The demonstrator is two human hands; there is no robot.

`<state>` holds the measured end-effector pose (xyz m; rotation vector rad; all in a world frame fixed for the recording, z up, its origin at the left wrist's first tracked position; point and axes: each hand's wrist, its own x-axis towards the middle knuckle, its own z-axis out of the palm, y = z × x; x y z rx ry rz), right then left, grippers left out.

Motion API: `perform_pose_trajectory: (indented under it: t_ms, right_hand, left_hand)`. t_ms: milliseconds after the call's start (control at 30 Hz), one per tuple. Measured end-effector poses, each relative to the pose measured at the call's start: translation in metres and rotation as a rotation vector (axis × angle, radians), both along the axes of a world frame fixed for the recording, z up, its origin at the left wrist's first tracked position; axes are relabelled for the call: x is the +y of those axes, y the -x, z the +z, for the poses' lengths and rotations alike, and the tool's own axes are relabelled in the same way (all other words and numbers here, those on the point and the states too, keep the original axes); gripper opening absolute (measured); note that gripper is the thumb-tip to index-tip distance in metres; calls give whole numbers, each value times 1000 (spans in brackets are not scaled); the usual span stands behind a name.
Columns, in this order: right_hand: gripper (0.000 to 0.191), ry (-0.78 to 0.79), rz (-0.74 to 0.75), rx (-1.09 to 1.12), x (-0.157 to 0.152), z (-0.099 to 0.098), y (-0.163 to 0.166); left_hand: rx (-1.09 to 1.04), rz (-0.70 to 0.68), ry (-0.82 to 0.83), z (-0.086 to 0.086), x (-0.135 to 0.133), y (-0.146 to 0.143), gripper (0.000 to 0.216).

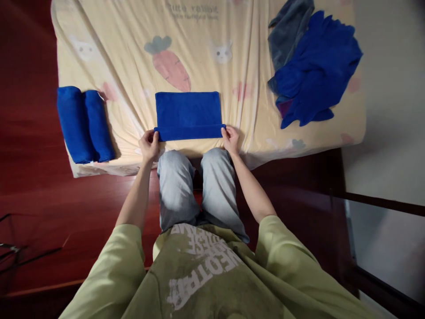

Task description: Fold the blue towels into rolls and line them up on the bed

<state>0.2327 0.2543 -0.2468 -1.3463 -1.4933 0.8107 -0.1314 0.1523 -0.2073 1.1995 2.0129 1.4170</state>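
While each grip (149,144) (231,139) pinches a near corner, blue cloth (189,114) lies between.

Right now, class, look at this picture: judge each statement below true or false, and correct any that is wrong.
1. The left grip pinches one end of the folded blue cloth. True.
2. The two blue rolls lie on the person's right. False: the two blue rolls lie on the left.
3. The cream sheet shows a printed carrot. True.
4. The right grip is away from the cloth. False: the right grip holds its other end.
5. The crumpled pile includes blue and grey fabric. True.
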Motion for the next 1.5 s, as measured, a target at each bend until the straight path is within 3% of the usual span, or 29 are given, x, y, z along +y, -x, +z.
perform_pose_trajectory:
  t_ms: [300, 567, 900, 1167, 1500]
  right_hand:
    - [65, 42, -15, 29, 4, 2, 5]
    - [66, 7, -38, 28, 9, -14, 6]
    - [65, 20, -85, -10, 8, -18, 7]
    - [57, -86, -99, -57, 3, -9, 10]
    - [55, -111, -133, -118, 0, -2, 14]
  left_hand:
    - [79, 0, 7, 1, 6, -5, 36]
    - [78, 16, -28, 4, 5, -10, 33]
    - [99, 42, -20, 4, 6, -13, 30]
    - [37, 40, -38, 3, 5, -15, 31]
    - [65, 36, -34, 1, 4, -13, 32]
